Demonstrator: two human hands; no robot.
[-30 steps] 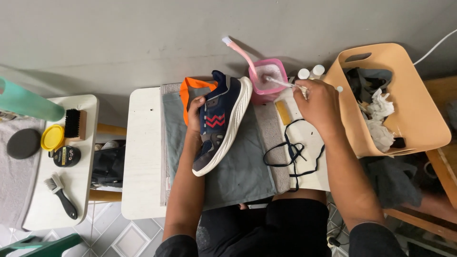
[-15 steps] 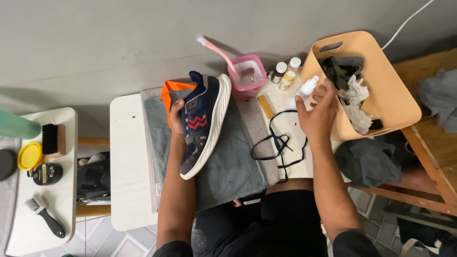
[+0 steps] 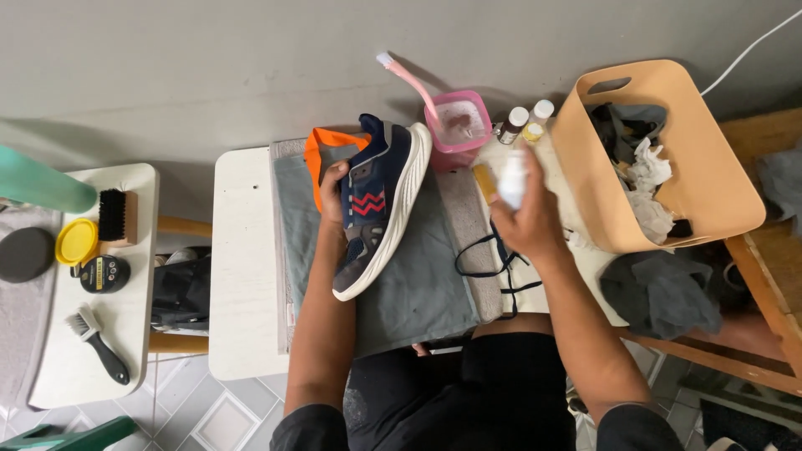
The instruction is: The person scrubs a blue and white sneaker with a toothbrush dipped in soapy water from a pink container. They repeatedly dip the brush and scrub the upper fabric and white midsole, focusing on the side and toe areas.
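Lifted since the earlier frame, a small white plastic bottle (image 3: 512,179) is gripped by the right hand (image 3: 528,221), right of the navy fabric sneaker (image 3: 380,209). That sneaker is clasped by the left hand (image 3: 334,194). Beyond it, a pink plastic cup (image 3: 459,122) is seen.

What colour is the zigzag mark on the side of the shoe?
Red, on the navy shoe in the left hand; head view.
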